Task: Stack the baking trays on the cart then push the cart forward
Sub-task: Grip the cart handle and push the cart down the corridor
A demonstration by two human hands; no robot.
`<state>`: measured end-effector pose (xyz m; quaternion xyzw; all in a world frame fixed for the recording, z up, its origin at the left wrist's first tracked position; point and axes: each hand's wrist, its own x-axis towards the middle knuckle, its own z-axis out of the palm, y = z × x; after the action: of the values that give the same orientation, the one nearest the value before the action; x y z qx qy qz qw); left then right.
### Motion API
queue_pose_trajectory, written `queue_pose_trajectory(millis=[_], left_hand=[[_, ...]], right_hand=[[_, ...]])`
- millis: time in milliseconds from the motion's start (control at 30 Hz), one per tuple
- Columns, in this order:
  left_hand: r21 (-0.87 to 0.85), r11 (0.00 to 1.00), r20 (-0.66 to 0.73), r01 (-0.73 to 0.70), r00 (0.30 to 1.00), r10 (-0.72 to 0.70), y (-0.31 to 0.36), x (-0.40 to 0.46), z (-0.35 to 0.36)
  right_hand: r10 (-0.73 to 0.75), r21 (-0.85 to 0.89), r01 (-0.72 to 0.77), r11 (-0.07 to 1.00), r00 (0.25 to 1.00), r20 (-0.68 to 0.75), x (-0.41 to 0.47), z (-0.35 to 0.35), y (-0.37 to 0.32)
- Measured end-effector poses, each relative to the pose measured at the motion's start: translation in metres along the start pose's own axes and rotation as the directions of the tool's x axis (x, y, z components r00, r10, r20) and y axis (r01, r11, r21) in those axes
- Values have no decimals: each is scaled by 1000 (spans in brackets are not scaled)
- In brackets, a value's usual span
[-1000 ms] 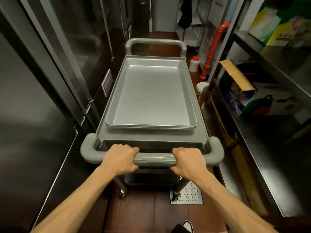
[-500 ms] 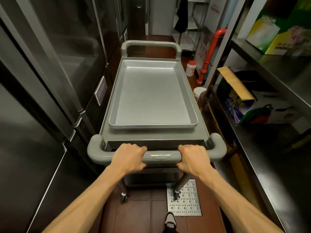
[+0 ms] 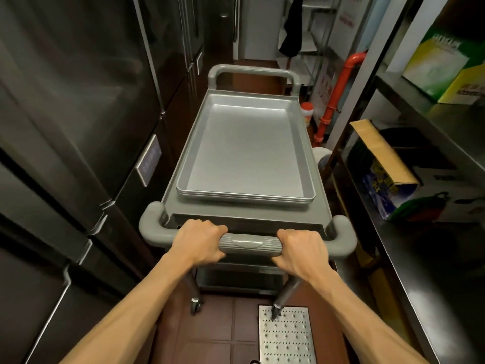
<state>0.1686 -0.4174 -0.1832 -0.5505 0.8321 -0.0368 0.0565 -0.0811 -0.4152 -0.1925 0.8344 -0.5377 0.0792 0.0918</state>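
A grey cart stands lengthwise in a narrow aisle in front of me. On its top shelf lies a neat stack of silver baking trays, nested one inside another. My left hand grips the left part of the cart's near handle. My right hand grips the same bar to the right. A second handle rises at the cart's far end.
Tall steel refrigerator doors line the left side close to the cart. Steel shelving runs along the right, holding a cardboard box. An orange pipe and a white jar stand ahead right. A perforated floor drain lies under the cart's near wheel.
The cart has rolled forward along the aisle with me walking behind it. The floor drain now lies nearer to me. Both hands keep the same grip.
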Motion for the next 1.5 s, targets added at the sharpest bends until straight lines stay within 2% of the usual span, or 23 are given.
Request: queue_pose_trajectory(millis=[500,800,1133,1500], left_hand=[[-16,1000,-9,17,1000,-17,-34,179,-6],[-29,999,-63,-39,997,37,-86,298,-3],[-53,998,-28,-46,999,44,-138,427,-3],[-76,997,-34,-5,999,2,-176,583,-12]], right_hand=[[2,-67,-2,998,1000,-4,138,36,104],[43,-81,-40,996,998,37,247,64,152],[97,-134,-89,987,994,56,362,91,205],[67,-83,-63,995,997,43,495,129,296]])
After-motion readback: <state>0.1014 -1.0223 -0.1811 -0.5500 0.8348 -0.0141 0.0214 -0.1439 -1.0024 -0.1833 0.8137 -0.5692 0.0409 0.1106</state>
